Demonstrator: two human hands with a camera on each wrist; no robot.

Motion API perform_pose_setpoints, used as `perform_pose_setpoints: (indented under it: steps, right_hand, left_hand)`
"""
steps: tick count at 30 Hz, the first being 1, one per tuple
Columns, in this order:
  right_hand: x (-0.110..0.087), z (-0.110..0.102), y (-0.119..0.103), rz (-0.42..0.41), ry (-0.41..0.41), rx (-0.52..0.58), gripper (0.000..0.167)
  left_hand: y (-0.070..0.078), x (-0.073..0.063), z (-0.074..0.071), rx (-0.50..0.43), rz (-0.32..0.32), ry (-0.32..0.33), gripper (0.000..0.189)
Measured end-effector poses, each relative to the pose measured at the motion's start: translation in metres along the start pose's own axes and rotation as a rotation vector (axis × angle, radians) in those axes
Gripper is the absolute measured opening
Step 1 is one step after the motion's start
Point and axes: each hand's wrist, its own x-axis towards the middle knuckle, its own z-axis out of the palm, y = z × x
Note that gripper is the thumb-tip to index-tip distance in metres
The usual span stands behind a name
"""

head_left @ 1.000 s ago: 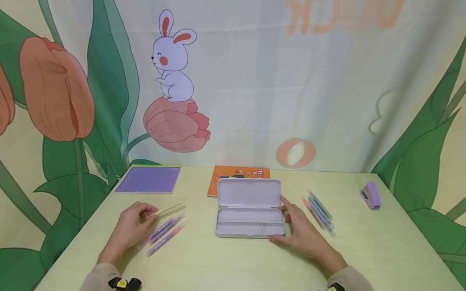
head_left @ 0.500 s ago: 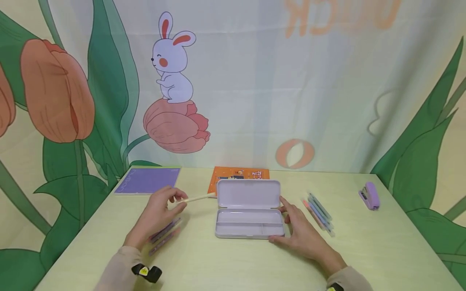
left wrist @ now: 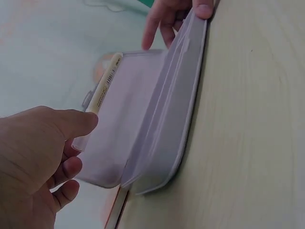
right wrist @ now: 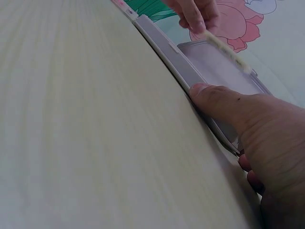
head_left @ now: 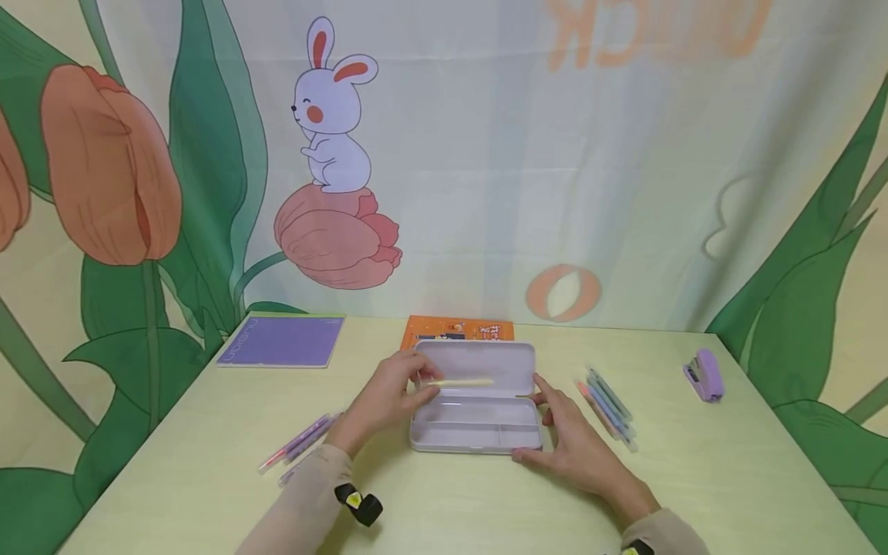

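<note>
A pale yellow marker pen (head_left: pixel 466 382), printed with small text and a barcode, is pinched between the thumb and fingers of my left hand (head_left: pixel 391 397). It lies level across the raised lid of a lilac pencil case (head_left: pixel 451 439) in the head view. The case stands with its lid up, and its bottom tray shows a long section and two smaller ones. My right hand (head_left: pixel 583 451) grips the case's right end, thumb (right wrist: pixel 209 95) on the front edge and the other fingers behind the end. In the left wrist view the pen (left wrist: pixel 106 83) slants up beside the lid.
Several purple and pink pens (head_left: pixel 298 443) lie to the left, partly behind the left sleeve. Several blue, green and orange pens (head_left: pixel 610 408) lie right of the case. A purple stapler (head_left: pixel 706 376), a purple notebook (head_left: pixel 284 341) and an orange book (head_left: pixel 458 327) sit farther back.
My left hand has carried the yellow marker pen from beside the purple pens rightward to the pencil case. The right hand has stayed in place on the case.
</note>
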Motion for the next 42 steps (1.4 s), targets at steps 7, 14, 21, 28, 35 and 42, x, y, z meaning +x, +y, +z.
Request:
perform_pose_setpoints:
  steps: [7, 14, 21, 28, 35, 42]
  right_hand:
    - [0.0, 0.003, 0.0, 0.015, -0.008, -0.016, 0.127]
    - [0.001, 0.0, 0.0, 0.02, 0.002, -0.036, 0.128]
    - [0.0, 0.001, 0.0, 0.008, -0.001, -0.021, 0.128]
    - [0.001, 0.0, 0.0, 0.006, 0.0, -0.022, 0.127]
    - [0.002, -0.001, -0.001, 0.016, -0.007, -0.024, 0.128]
    - [0.001, -0.001, -0.001, 0.016, -0.008, -0.028, 0.128]
  left_hand:
    - [0.006, 0.002, 0.031, 0.052, -0.051, -0.052, 0.009]
    - [0.007, 0.001, 0.038, 0.064, -0.079, -0.055, 0.019]
    - [0.007, 0.0, 0.038, 0.05, -0.09, -0.061, 0.021]
    - [0.011, 0.003, 0.034, 0.031, -0.085, -0.051, 0.022]
    - [0.015, 0.004, 0.026, 0.027, -0.096, -0.04, 0.022]
    - [0.016, 0.0, 0.012, 0.024, -0.061, -0.018, 0.02]
